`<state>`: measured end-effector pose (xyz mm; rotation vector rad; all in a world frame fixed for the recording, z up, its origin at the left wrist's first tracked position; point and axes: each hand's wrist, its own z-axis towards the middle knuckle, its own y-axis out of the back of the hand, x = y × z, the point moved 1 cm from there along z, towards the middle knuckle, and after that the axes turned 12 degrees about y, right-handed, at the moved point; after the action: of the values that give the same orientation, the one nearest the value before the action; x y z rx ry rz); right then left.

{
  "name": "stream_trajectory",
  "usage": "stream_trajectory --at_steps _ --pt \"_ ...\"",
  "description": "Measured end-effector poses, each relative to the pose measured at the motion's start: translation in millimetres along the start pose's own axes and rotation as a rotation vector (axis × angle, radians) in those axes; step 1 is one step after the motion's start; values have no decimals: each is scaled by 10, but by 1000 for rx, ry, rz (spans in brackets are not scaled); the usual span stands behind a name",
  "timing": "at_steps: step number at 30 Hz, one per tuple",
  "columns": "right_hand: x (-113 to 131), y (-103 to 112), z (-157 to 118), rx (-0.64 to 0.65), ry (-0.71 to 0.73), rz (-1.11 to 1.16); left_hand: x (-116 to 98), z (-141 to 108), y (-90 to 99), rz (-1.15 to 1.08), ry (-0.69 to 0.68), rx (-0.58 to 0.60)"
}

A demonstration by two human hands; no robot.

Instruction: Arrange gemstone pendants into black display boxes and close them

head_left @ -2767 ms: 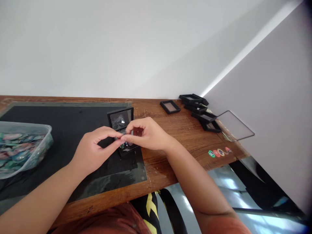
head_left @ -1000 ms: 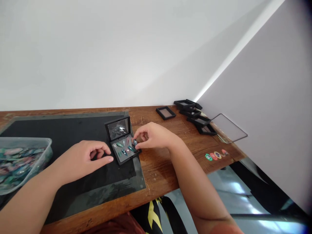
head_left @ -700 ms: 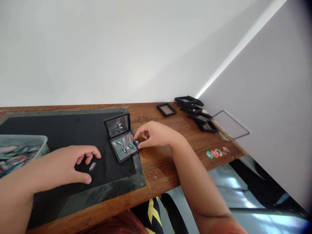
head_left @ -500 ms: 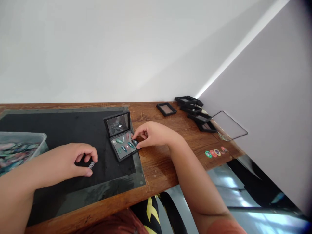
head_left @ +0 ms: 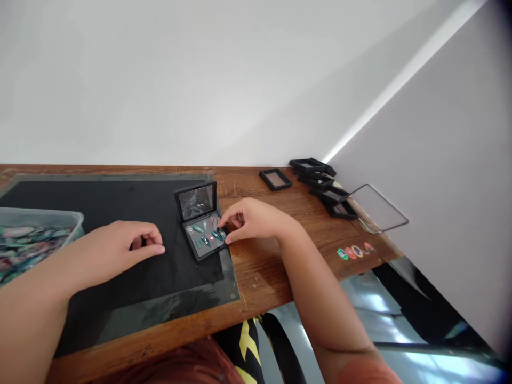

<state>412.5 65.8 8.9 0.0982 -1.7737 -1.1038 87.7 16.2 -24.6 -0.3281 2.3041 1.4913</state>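
Observation:
A small black case (head_left: 197,257) stands with its lid (head_left: 197,201) raised on the dark mat. Several press-on nails (head_left: 216,235) in green, blue and pink lie in rows on its grey insert. My right hand (head_left: 250,220) grips the case's right edge, thumb at the near corner and curled fingers farther up. To the left of the case, my left hand (head_left: 140,246) hovers over the mat. Its thumb and fingertips are drawn together; whatever is between them is hidden.
A clear plastic tub (head_left: 74,216) full of colourful nails sits at the left. Black frames (head_left: 322,181) are piled by the wall, with a single frame (head_left: 276,180) beside them. Round stickers (head_left: 357,250) dot the wooden table (head_left: 272,272). A thin square outline (head_left: 384,208) leans right.
My left hand has shifted slightly up and right, and its fingers have closed. The small clear piece that showed between its fingertips is out of sight. My right hand stays at the case.

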Motion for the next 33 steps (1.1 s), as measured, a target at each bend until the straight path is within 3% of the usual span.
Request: stream_trajectory --at_steps 4,7,12,16,21,33 --pt "-10 3 -15 -41 25 15 -43 14 11 -82 -42 -68" --pt "-6 -29 -1 -123 99 68 -192 4 -32 -284 -34 -92" --pt "67 -183 106 -311 341 108 -518 -28 -184 -710 -48 -61" --pt "148 -310 184 -348 518 87 -644 -53 -283 -881 -63 3" --pt "219 -340 188 -314 597 111 -689 -72 -322 -938 -61 42" --pt "233 -361 177 -314 525 193 -715 -71 -320 -846 -65 -1"
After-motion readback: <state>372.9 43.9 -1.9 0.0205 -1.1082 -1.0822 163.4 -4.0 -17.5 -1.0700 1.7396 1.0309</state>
